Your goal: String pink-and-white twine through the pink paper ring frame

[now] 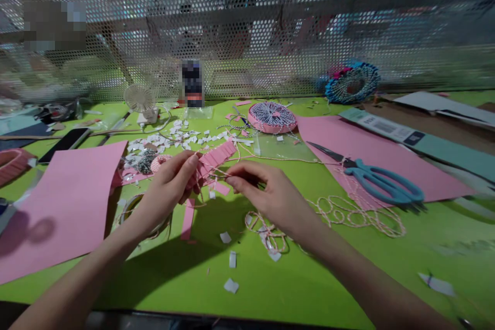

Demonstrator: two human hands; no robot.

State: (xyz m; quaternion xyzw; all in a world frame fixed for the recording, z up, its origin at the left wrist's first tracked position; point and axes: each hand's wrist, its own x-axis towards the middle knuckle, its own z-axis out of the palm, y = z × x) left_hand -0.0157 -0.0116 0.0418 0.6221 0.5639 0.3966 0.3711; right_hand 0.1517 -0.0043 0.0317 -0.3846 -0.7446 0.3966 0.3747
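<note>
My left hand [178, 174] is closed on a pleated pink paper strip [217, 158], which sticks out to the right past the fingertips. Thin pale cord crosses the strip. With thumb and forefinger pinched, my right hand [258, 181] grips the twisted cord [221, 171] just right of the strip. Loose loops of the same cord [359, 211] lie on the table to the right, and a smaller tangle [266, 232] lies below my right hand. A roll of tape [133, 206] is partly hidden behind my left wrist.
Blue-handled scissors [382, 180] rest on pink paper [332, 139] at right. A cord-wound pink disc [272, 117] and a blue one [353, 82] stand farther back. White paper scraps [174, 136], a small fan [139, 100], a phone [64, 145] and a pink sheet [65, 206] are at left. Perforated metal [240, 26] closes off the back.
</note>
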